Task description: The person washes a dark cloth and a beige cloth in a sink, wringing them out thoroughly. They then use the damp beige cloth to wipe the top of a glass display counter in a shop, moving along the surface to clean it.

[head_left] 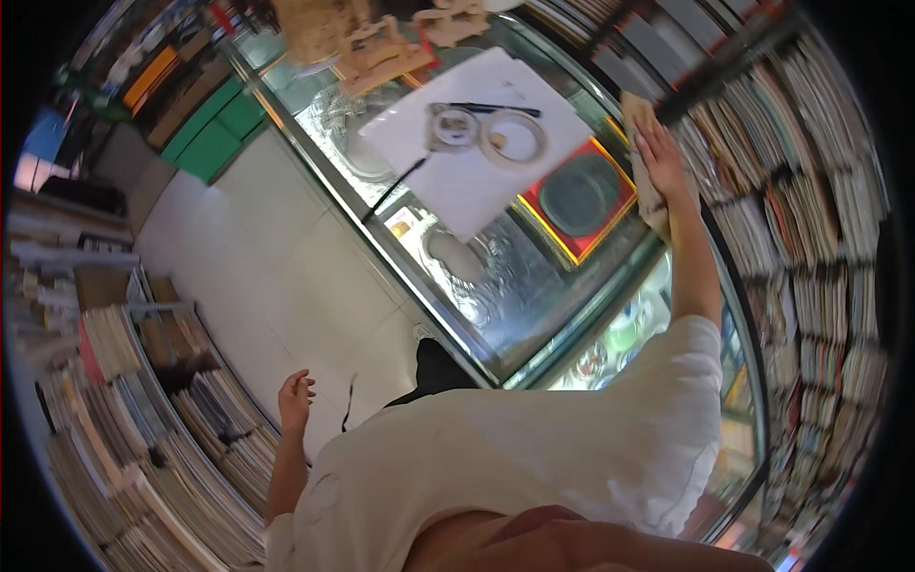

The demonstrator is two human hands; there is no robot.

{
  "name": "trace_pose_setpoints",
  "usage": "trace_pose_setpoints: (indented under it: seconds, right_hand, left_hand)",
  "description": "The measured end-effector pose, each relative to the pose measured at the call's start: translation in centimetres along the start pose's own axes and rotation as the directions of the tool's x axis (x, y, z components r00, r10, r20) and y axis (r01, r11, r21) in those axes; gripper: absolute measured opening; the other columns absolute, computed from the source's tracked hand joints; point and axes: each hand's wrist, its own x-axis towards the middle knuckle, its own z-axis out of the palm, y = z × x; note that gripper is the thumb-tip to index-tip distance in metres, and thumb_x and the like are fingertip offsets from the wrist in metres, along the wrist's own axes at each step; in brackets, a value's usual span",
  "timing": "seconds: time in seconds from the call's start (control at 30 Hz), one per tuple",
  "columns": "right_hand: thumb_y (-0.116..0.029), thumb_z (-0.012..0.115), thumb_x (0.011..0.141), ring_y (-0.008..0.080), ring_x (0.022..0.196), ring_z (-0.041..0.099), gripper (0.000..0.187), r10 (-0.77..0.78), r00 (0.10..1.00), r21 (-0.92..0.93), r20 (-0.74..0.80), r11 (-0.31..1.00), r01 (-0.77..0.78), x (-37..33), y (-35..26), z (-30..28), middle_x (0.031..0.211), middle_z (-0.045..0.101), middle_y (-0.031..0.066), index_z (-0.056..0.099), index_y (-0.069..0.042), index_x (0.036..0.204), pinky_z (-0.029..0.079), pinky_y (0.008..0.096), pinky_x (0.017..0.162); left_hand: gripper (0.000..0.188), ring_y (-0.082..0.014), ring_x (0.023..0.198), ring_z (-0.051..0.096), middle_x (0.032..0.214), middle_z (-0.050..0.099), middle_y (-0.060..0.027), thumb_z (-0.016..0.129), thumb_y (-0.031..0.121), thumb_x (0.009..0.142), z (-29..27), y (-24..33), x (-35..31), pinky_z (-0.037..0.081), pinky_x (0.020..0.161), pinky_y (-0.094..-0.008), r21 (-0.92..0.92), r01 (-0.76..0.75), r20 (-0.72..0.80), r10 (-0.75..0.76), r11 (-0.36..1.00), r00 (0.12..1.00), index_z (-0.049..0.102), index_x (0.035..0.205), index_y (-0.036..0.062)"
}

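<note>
My right hand [660, 157] lies flat with fingers stretched out on a beige cloth [652, 202] along the right edge of the glass-topped counter [534, 310]. Left of that hand is a dark oval plate-like piece [579, 194] in a red and yellow box. Further left, a white sheet [448, 191] carries a ring-shaped roll [513, 140], a round clear-and-white item [453, 128] and a black pen-like stick [496, 110]. My left hand [296, 398] hangs over the floor at my side, fingers loosely bent, holding nothing visible.
Wooden stands [383, 59] sit at the counter's far end. Shelves packed with thin books [801, 248] rise at the right. Another book rack [181, 419] stands at the lower left, near my left arm. Green boxes [214, 133] are beyond the pale tiled floor [257, 238].
</note>
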Motion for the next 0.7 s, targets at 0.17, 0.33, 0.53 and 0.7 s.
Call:
trace_pose_setpoints:
  seconds: [0.17, 0.33, 0.53, 0.7]
  right_hand:
    - [-0.042, 0.039, 0.093, 0.0319, 0.133, 0.026, 0.043, -0.212, 0.977, 0.247, 0.035, 0.949, 0.197, 14.9, -6.1, 4.3, 0.143, 0.032, 0.0123, 0.041, -0.03, 0.134, 0.022, 0.038, 0.109]
    - [-0.04, 0.04, 0.094, 0.0311, 0.134, 0.025, 0.044, -0.216, 0.975, 0.328, 0.049, 0.926, 0.188, 15.5, -6.8, 4.0, 0.143, 0.032, 0.0141, 0.042, -0.025, 0.135, 0.022, 0.0364, 0.108]
    - [-0.04, 0.038, 0.095, 0.0343, 0.133, 0.024, 0.047, -0.14, 0.99, 0.092, 0.015, 0.986, 0.138, 6.8, -4.3, 2.5, 0.143, 0.03, 0.0164, 0.037, -0.022, 0.138, 0.021, 0.0409, 0.108]
    - [-0.037, 0.037, 0.095, 0.0364, 0.133, 0.024, 0.047, -0.041, 0.996, 0.077, 0.083, 0.996, 0.034, -4.9, -8.9, -2.7, 0.142, 0.031, 0.0185, 0.035, -0.019, 0.139, 0.019, 0.0436, 0.108]
  left_hand:
    - [0.026, -0.0111, 0.063, 0.058, 0.084, 0.065, -0.0065, 0.047, 0.018, 0.091, -0.7, -0.4, -3.6, 0.047, 0.054, -0.0241, 0.026, 0.121, -0.125, -0.116, 0.992, 0.985, 0.059, 0.11, 0.0038]
    - [0.025, -0.0128, 0.063, 0.06, 0.083, 0.065, -0.0092, 0.048, 0.016, 0.091, 0.2, -2.2, -4.1, 0.049, 0.055, -0.0254, -0.041, 0.143, -0.133, -0.147, 0.989, 0.98, 0.059, 0.107, 0.0015]
    - [0.025, -0.0158, 0.073, 0.061, 0.089, 0.064, -0.0109, 0.048, 0.016, 0.091, 1.5, -1.0, 0.5, 0.051, 0.065, -0.0268, -0.058, 0.021, -0.025, -0.022, 0.998, 0.999, 0.058, 0.109, 0.0022]
    - [0.025, -0.0161, 0.076, 0.062, 0.092, 0.064, -0.0103, 0.047, 0.016, 0.092, 0.1, 0.6, 3.8, 0.051, 0.068, -0.027, -0.022, 0.035, 0.078, -0.033, 0.999, 0.996, 0.058, 0.111, 0.0033]
